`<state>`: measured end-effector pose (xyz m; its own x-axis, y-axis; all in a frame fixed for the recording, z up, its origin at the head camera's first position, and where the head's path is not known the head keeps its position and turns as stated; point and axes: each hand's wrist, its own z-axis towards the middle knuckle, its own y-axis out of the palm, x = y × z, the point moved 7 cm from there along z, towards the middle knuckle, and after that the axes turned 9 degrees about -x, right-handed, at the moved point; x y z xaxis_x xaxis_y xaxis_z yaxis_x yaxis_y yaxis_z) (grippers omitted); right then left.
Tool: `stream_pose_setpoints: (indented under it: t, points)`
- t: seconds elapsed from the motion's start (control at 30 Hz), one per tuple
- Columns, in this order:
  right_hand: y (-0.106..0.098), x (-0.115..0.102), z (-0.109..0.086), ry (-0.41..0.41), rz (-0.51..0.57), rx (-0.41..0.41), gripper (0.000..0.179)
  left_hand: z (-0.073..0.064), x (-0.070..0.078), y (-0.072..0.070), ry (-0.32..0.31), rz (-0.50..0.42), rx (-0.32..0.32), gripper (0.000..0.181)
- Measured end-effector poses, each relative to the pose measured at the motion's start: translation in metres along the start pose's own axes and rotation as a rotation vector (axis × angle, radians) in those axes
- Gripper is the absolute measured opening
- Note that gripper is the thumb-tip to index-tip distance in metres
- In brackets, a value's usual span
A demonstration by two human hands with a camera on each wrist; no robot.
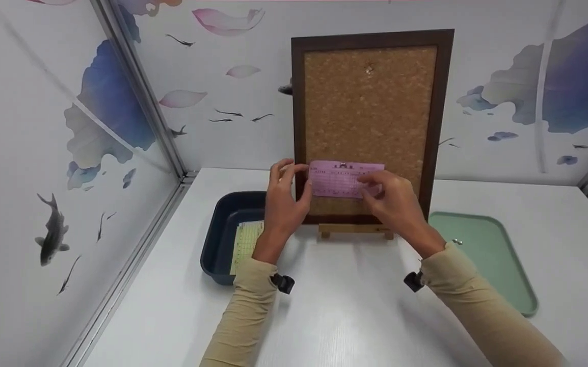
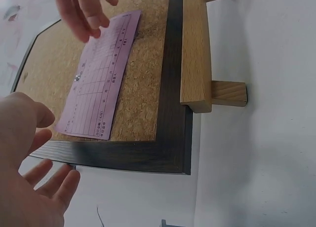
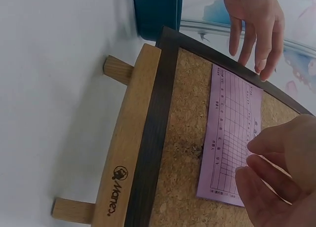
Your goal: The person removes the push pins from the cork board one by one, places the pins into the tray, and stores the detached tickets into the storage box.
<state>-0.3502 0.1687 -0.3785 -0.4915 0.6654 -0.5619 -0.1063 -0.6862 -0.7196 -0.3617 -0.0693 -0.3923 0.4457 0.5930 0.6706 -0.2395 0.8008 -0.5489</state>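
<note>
A pink printed form slip lies against the lower part of a framed cork board, with a small silver pushpin at its upper edge. My left hand is at the board's left frame, thumb and fingers spread around the slip's left end; the left wrist view shows nothing gripped. My right hand is over the slip's right part, its fingers loosely bent. In the right wrist view, the right fingertips overlap the slip's pin side, with no object between them.
A wooden easel supports the board on the white table. To the left, a dark blue bin contains yellow form slips. On the right lies a green tray with small silver pins. Patterned wall panels stand behind and left.
</note>
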Motion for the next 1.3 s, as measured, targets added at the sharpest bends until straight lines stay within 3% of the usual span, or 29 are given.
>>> stream_pose_setpoints:
  t: [0.3, 0.7, 1.3]
  points:
    - [0.006, -0.006, 0.021, 0.005, -0.017, 0.043, 0.027, 0.011, -0.002, 0.006, 0.012, -0.020, 0.014, 0.031]
    - [0.010, -0.006, 0.031, 0.034, 0.068, 0.043, 0.025, 0.017, -0.005, 0.011, -0.003, -0.056, 0.029, 0.022]
    - [0.009, -0.016, 0.041, 0.071, -0.001, 0.015, 0.025, 0.017, -0.012, 0.015, -0.018, -0.076, 0.062, 0.015]
